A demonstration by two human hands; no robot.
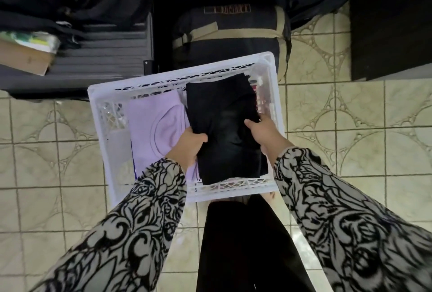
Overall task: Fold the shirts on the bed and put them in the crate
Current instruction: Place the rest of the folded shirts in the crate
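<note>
The floor (70, 142) is laid with pale beige tiles bearing a raised curved pattern and dark grout lines. A dark duffel bag (229, 41) with tan straps lies on it, a black cabinet (392, 20) stands at one side, and a grey ribbed surface (105, 53) heaped with dark clothing at the other.

crate (268, 62) open on top; bag (229, 34) crowds its far wall, bare tiles (350, 128) on both sides.

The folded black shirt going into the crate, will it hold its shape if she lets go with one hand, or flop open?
The black shirt is soft cloth, so it would likely sag. Both the left hand and right hand grip its sides, which suggests it needs support. It is probably light, and should settle flat beside the lilac shirt in the white crate.
</note>
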